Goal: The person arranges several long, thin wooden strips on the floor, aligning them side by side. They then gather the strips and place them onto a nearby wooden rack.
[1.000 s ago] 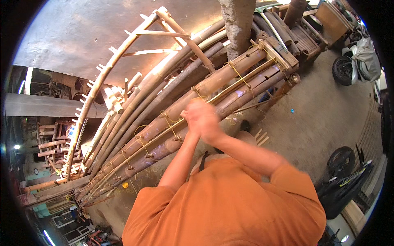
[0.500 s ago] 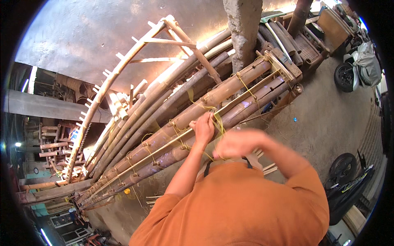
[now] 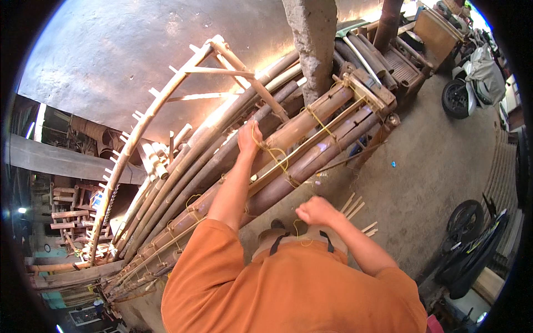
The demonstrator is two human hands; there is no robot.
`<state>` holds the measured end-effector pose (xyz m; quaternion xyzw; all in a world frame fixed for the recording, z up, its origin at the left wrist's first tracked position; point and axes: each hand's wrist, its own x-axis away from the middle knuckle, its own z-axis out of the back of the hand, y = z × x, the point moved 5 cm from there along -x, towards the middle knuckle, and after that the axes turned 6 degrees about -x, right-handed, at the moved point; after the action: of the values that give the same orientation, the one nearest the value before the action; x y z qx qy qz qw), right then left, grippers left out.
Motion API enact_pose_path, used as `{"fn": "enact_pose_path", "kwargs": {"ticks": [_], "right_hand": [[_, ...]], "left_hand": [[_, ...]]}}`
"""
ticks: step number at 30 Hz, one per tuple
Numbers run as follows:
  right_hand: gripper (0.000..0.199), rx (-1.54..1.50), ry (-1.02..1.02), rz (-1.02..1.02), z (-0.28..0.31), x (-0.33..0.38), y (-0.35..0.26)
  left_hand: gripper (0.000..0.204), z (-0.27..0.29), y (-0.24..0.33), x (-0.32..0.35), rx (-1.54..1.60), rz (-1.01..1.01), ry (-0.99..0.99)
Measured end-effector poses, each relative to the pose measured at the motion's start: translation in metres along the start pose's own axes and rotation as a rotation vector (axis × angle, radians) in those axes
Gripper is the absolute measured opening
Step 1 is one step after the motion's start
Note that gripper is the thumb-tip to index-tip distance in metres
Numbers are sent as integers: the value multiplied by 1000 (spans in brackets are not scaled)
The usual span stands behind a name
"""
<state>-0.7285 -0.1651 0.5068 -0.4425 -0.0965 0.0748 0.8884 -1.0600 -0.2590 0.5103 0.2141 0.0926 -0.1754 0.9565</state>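
Two long, thick bamboo poles lie side by side: the far pole (image 3: 300,129) and the near pole (image 3: 325,154). Thin bamboo strips (image 3: 316,137) run between them, tied at intervals with cord. At the far pole's outer side is my left hand (image 3: 248,139), closed, with yellow cord (image 3: 285,162) looped over its fingers. That cord curves across the poles to the near one. Closer to my body, my right hand (image 3: 319,211) makes a fist beside the near pole. A thin line of cord leads to it, and a slack end hangs below it.
A curved bamboo frame with pegs (image 3: 139,123) leans at the wall. More bamboo poles (image 3: 194,145) lie behind the work. A concrete post (image 3: 312,50) stands beyond. Split bamboo strips (image 3: 353,206) lie on the floor. Motorcycles (image 3: 477,83) stand at the right.
My left hand has gone from between the poles to the far pole's outer side. My right hand, blurred earlier, is now a clear fist slightly lower. The view has shifted a little.
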Motion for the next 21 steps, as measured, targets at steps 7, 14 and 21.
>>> {"fn": "enact_pose_path", "kwargs": {"ticks": [7,14,21], "right_hand": [[32,-206,125,-36,-54,-20,-55],[22,-1937,847,-440,-130,-67,-105],[45,-221,-94,75,-78,-191,-263]], "left_hand": [[44,207,-251,-32,460,590,299],[36,113,-131,205,134,-90,-598],[28,88,-119,230,385,-169,51]]}}
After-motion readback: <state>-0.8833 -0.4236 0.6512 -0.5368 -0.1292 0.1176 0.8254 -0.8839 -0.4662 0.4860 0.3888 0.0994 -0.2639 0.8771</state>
